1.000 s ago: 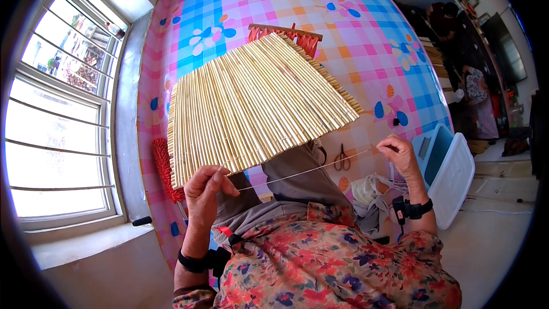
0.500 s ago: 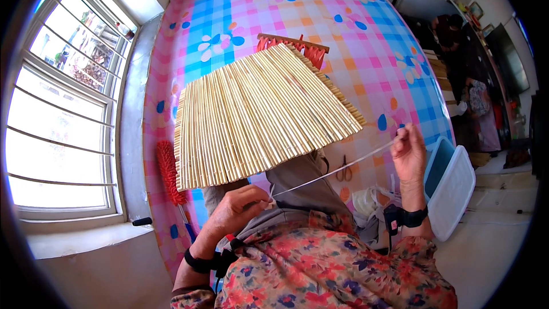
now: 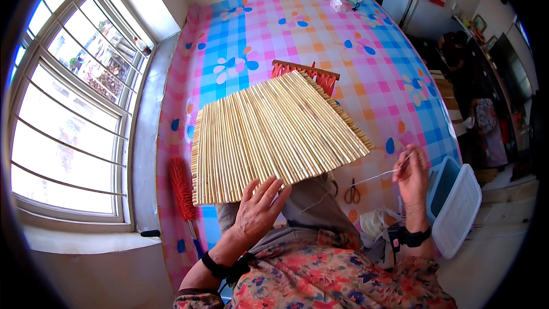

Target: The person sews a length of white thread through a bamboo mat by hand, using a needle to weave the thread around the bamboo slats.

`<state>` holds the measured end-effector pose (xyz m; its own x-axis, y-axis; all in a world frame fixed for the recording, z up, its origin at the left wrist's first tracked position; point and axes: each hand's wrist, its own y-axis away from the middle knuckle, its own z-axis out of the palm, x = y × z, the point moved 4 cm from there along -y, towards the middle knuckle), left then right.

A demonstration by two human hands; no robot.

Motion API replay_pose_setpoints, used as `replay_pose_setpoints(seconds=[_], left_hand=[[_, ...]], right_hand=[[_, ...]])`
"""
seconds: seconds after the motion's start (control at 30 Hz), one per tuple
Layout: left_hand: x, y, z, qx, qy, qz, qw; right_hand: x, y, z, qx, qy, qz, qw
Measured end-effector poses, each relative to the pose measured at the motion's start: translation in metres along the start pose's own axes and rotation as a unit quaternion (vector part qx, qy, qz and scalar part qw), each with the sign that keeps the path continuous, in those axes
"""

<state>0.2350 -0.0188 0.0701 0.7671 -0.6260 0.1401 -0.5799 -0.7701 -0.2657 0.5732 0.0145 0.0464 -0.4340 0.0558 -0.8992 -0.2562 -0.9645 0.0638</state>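
A mat of straw-coloured stalks (image 3: pixel 280 131), laid side by side, rests over my lap. At its near edge my left hand (image 3: pixel 257 212) is open, with fingers spread and the fingertips touching the stalk ends. Off to the right, my right hand (image 3: pixel 412 174) is raised, its thumb and fingers pinched on a thin white thread (image 3: pixel 374 178). From there the thread hangs loosely back toward the mat's near edge above my trousers. Scissors (image 3: pixel 352 194) with dark handles lie on the bed just right of the mat.
A checked, flowered sheet (image 3: pixel 229 34) covers the bed. Beyond the mat sits a red stranded item (image 3: pixel 326 83) on a wooden bar. A red duster (image 3: pixel 183 189) lies at left, a white bundle (image 3: pixel 374 223) and a blue bin (image 3: pixel 441 180) with white lid (image 3: pixel 457 212) at right.
My left hand has let go of the thread and moved up to the mat's edge, fingers spreading. The thread, taut before, now sags from my right hand.
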Motion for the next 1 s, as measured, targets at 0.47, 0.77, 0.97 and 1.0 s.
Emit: replay_pose_setpoints(seconds=[0.47,0.77,0.97,1.0], left_hand=[[-0.009,-0.019,0.029,-0.064,-0.076,-0.011,0.995],[-0.029,-0.038,0.0,-0.001,-0.051,-0.021,0.998],[-0.038,-0.077,-0.049,0.048,-0.023,-0.04,0.998],[-0.04,-0.082,-0.055,0.062,-0.023,-0.038,0.997]], right_hand=[[0.084,0.051,0.067,-0.182,0.109,0.16,0.964],[0.084,0.033,0.111,-0.235,0.182,0.063,0.953],[0.063,0.014,0.143,-0.259,0.215,-0.124,0.933],[0.054,0.011,0.152,-0.254,0.218,-0.155,0.929]])
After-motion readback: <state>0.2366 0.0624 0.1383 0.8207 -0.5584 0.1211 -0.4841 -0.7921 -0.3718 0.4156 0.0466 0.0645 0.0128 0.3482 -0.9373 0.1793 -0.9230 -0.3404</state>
